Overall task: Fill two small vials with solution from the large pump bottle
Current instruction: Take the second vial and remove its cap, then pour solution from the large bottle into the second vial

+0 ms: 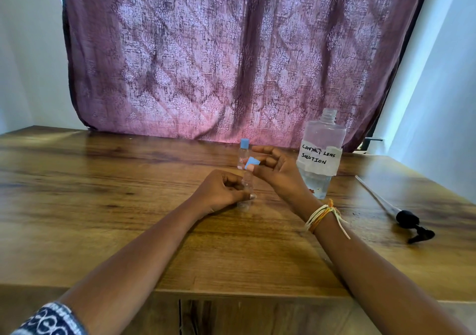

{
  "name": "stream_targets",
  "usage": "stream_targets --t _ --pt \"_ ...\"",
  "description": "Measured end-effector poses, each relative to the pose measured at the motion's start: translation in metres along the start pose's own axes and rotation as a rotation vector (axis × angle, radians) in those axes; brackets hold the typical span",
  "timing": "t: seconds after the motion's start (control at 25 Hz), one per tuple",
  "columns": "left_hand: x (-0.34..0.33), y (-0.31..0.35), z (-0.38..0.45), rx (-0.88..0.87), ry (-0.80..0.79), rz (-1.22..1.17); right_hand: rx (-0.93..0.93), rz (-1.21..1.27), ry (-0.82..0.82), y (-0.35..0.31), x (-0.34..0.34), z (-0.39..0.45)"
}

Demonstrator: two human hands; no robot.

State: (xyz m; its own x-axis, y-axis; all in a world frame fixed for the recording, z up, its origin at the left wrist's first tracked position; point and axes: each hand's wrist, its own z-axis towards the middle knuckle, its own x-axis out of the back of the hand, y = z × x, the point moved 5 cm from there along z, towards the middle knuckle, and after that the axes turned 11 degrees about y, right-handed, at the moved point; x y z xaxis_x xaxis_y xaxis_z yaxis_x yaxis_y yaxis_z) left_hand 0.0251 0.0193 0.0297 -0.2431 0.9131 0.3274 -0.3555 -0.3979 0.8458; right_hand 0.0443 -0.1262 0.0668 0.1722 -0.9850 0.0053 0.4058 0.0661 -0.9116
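On the worktop [103,180], left of the open contact lens solution bottle [320,154], the left hand [221,190] grips one light, slick clear vial [247,187] round its body, best held there; the right hand [273,169] pinches its blue cap [252,165]. A second capped vial [243,153] stands behind. One pump [396,211] lies right of the bottle.

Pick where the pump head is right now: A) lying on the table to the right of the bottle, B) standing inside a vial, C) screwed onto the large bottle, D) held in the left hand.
A: the black pump head lies with its tube on the table, right of the large bottle, whose neck is open.
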Motion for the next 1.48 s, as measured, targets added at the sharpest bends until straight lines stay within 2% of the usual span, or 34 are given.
stream_targets --t 0.08,0.12,0.2,0.36,0.48,0.6,0.72,0.8,0.96,1.12,1.16,1.24,1.28,1.36,1.44,1.48 --pt "0.0 -0.001 0.0 0.022 0.003 0.004 -0.041 0.079 0.09 0.003 0.009 0.006" --pt "0.0 -0.002 0.0 0.029 0.004 0.01 -0.042 0.015 0.137 0.007 0.013 0.008" --pt "-0.001 -0.002 0.0 0.02 -0.001 0.015 0.005 -0.29 0.18 0.016 0.02 0.012" --pt "-0.001 -0.003 0.0 0.026 0.004 0.026 0.153 -0.829 0.037 0.029 0.016 0.018" --pt "0.0 -0.002 0.0 0.033 -0.002 0.027 0.164 -0.968 -0.003 0.033 0.013 0.017" --pt "-0.001 0.0 -0.001 0.027 -0.009 0.012 0.107 -0.948 0.025 0.038 0.011 0.013" --pt "-0.001 0.002 -0.002 0.012 -0.01 0.006 0.126 -0.989 0.056 0.034 0.016 0.012" --pt "-0.002 0.004 -0.002 -0.006 0.005 0.015 0.145 -1.009 0.142 0.023 0.025 0.013" --pt "-0.011 0.004 -0.004 -0.004 0.016 -0.032 0.146 -0.851 0.308 -0.005 0.046 0.001" --pt "-0.014 0.001 -0.003 0.001 -0.008 -0.023 0.58 -0.783 0.693 -0.051 0.079 -0.016" --pt "-0.015 0.002 -0.003 -0.003 -0.009 -0.021 0.616 -0.789 0.788 -0.058 0.091 -0.015" --pt "-0.015 0.003 -0.003 -0.007 -0.017 -0.018 0.462 -0.806 0.874 -0.059 0.118 0.001" --pt "-0.015 0.003 -0.003 -0.003 -0.025 -0.022 0.323 -0.766 0.835 -0.054 0.129 0.013" --pt "-0.015 0.004 -0.004 0.004 -0.035 -0.034 0.092 -0.502 0.636 -0.041 0.138 0.033" --pt "-0.015 0.004 -0.003 0.015 -0.038 -0.045 -0.016 -0.283 0.468 -0.035 0.136 0.042" --pt "-0.015 0.003 -0.003 0.023 -0.034 -0.052 -0.01 -0.291 0.444 -0.035 0.136 0.045"
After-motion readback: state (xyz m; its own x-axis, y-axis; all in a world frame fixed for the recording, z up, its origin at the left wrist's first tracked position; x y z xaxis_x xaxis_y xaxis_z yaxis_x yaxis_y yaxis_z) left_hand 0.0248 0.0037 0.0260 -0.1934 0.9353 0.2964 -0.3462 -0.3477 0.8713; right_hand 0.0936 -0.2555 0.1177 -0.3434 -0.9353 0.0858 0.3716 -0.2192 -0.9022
